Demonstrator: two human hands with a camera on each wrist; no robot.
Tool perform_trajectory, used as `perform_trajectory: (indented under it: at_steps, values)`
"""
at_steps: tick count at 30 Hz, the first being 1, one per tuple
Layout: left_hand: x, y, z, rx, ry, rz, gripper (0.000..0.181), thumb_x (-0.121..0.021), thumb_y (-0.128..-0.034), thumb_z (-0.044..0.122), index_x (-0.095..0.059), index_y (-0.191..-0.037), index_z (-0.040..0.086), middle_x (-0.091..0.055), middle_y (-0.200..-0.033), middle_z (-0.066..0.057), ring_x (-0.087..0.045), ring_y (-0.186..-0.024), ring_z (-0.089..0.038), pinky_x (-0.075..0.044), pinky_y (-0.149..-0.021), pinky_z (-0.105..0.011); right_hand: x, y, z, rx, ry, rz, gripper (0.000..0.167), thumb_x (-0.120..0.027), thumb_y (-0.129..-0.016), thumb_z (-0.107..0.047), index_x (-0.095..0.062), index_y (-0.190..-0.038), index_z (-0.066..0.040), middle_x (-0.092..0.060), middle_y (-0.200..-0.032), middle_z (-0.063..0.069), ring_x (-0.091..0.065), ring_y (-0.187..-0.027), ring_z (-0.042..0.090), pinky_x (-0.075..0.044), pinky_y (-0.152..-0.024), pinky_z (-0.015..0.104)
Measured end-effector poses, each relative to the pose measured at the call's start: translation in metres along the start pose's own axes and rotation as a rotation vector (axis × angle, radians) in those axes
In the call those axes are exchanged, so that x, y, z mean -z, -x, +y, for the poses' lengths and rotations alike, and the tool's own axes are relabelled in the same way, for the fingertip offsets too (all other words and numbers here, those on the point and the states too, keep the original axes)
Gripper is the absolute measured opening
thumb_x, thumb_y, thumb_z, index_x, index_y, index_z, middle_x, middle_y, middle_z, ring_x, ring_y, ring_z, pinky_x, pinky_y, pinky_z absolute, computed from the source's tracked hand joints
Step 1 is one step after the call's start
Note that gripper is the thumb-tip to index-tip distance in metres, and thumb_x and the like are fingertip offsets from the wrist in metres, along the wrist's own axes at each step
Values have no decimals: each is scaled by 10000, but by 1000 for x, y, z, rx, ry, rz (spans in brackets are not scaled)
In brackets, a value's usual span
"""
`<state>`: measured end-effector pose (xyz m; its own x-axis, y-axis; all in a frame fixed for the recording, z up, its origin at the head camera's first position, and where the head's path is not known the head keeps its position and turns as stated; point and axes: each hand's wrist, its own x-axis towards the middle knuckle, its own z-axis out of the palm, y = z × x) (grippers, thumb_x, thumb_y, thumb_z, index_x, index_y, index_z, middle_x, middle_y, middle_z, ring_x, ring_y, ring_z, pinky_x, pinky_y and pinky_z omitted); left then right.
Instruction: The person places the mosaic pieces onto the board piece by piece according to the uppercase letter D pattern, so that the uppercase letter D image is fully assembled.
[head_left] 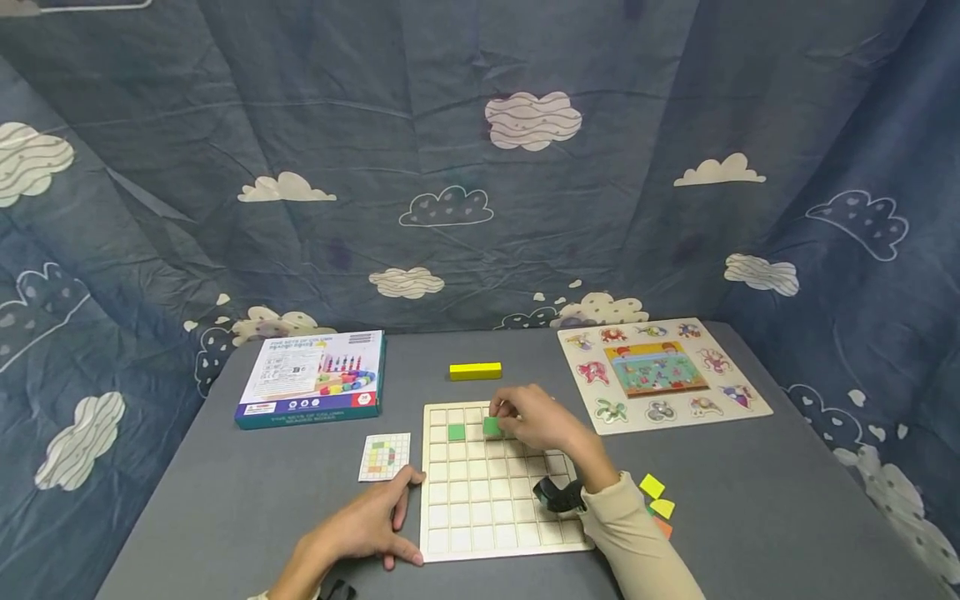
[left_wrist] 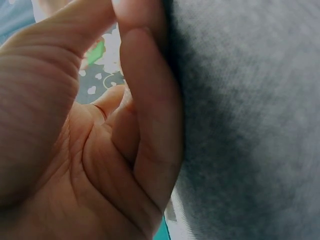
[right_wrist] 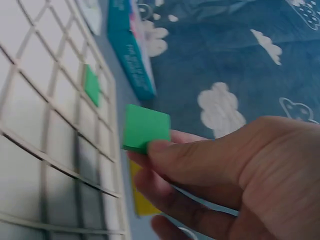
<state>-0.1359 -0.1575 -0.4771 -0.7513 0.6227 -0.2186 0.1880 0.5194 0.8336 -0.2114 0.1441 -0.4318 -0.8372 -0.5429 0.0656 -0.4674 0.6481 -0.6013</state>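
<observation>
A green square tile (right_wrist: 145,127) is pinched between the thumb and fingers of my right hand (head_left: 534,417), above the upper part of the wooden grid board (head_left: 480,540). Another green tile (head_left: 457,432) lies in a cell near the board's upper left. My left hand (head_left: 367,521) rests at the board's left side, its index fingertip and thumb spread along the edge and touching it. Just beyond that hand lies a pattern card (head_left: 385,457) with a coloured grid design. In the left wrist view, the left hand's fingers fill much of the picture.
A boxed toy set (head_left: 311,379) lies at the back left. Behind the board is a yellow bar (head_left: 475,372). A wooden picture puzzle board (head_left: 585,389) sits at the back right. Yellow tiles (head_left: 652,486) and an orange piece lie beside my right forearm.
</observation>
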Motion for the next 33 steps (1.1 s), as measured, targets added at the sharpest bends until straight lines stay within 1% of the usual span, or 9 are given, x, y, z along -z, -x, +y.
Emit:
perform_trajectory:
  at_steps: [2, 6, 11, 15, 22, 29, 33]
  values:
    - [0, 0, 0, 7, 14, -6, 898, -949, -660, 241, -426, -1367, 60, -505, -731, -29, -594, -418, -94, -475, -640, -229, -7, -2, 0, -20, -8, 23, 97, -639, -931, 14, -684, -977, -59, -725, -911, 58, -692, -859, 178, -546, -760, 298]
    - [1, -1, -1, 7, -8, -7, 904, -944, -665, 268, -424, -1376, 65, -504, -727, -15, -594, -423, -84, -466, -639, -227, -20, -8, -1, -48, -6, 47, 99, -642, -920, 15, -685, -957, -66, -718, -881, 39, -683, -828, 145, -540, -744, 287]
    - [1, -1, -1, 0, -31, -6, 901, -942, -668, 284, -426, -1375, 69, -510, -726, -10, -594, -425, -80, -455, -632, -229, -29, -11, 0, -54, 42, 60, 93, -669, -900, 19, -689, -932, -66, -705, -836, 19, -653, -774, 105, -532, -721, 295]
    - [0, -1, -1, -1, -34, -3, 901, -945, -665, 286, -429, -1371, 67, -512, -722, -9, -594, -424, -80, -455, -638, -225, -34, -12, -1, -69, 54, 78, 74, -675, -904, -7, -696, -937, -69, -711, -834, 13, -644, -755, 90, -531, -714, 298]
    - [-1, -1, 0, 1, -32, 0, 911, -947, -661, 285, -429, -1377, 61, -513, -725, -10, -592, -424, -77, -456, -633, -228, -38, -13, -3, -120, 86, 98, 69, -676, -926, -53, -700, -964, -106, -701, -842, -22, -612, -725, 67, -505, -668, 289]
    - [0, -1, 1, 1, -36, 7, 907, -947, -661, 285, -431, -1373, 61, -512, -721, -17, -590, -418, -82, -450, -635, -226, -42, -15, -4, -104, 117, 124, 92, -651, -928, -42, -711, -971, -97, -690, -827, -16, -585, -688, 72, -495, -647, 279]
    - [-1, -1, 2, 5, -29, 3, 917, -947, -658, 282, -429, -1381, 58, -513, -723, -21, -590, -421, -85, -454, -634, -230, -44, -14, -4, -94, 132, 142, 86, -661, -922, -46, -711, -957, -106, -698, -828, -22, -590, -688, 62, -490, -625, 269]
